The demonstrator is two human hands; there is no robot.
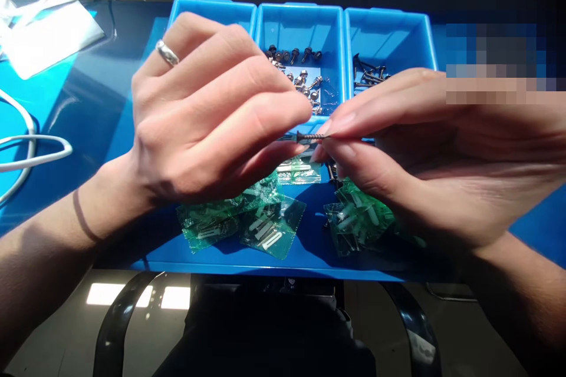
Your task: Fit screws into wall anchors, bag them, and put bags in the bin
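A small dark screw point(313, 136) lies level between my two hands, its head to the left. My right hand point(420, 153) pinches its pointed end between thumb and forefinger. The thumb and forefinger of my left hand point(216, 112), which wears a ring, close around the head end; the exact contact is hard to see. Under my right fingertips another dark threaded piece point(332, 173) shows in part. Below the hands lie green clear packets point(274, 227) with white plugs and screws inside, and more green packets point(354, 221) are partly covered by my right hand.
Behind my hands stand three joined blue bins. The middle bin point(300, 7) holds hex-head screws, and the right bin point(389, 13) holds long dark screws. My left hand hides much of the left bin point(216, 5). White cables point(33, 129) and a white sheet point(57, 38) lie left.
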